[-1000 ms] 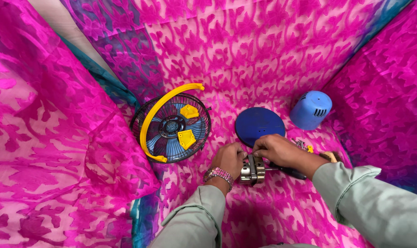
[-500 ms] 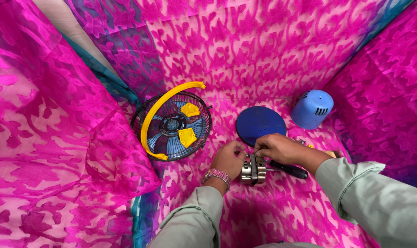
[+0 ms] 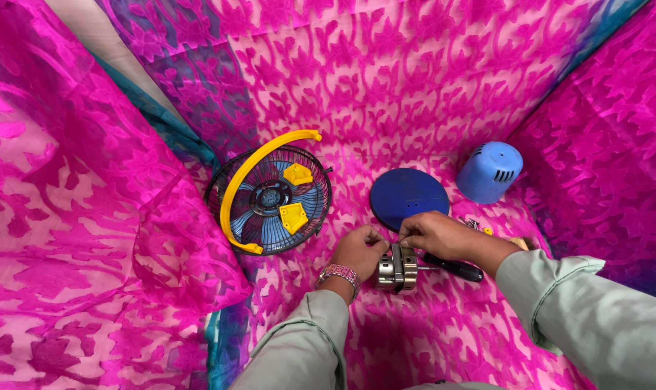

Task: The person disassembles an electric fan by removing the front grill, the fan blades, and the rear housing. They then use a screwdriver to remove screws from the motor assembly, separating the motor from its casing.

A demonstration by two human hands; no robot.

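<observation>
**Both hands on a small metal motor, fan parts spread around**

Fingertips of both hands pinch together at one spot just above the metal motor (image 3: 397, 268); what sits between them is too small to tell; left hand (image 3: 358, 251) curled narrow, thumb and forefinger closed, a pink beaded bracelet (image 3: 340, 273) at the wrist; right hand (image 3: 440, 235) likewise narrowed, knuckles up, fingers meeting the left's; motor lies on its side on the pink patterned cloth (image 3: 385, 94), directly below the fingers, touching or nearly touching both palms; black screwdriver handle (image 3: 454, 268) just right of the motor, partly under the right wrist; round dark blue disc (image 3: 409, 198) just beyond the hands; light blue vented cap (image 3: 490, 172) farther right; a few small screws (image 3: 474, 225) near the right hand; black fan cage (image 3: 269, 200) with yellow arc (image 3: 259, 173) well left; pale green sleeves (image 3: 580, 318).
</observation>
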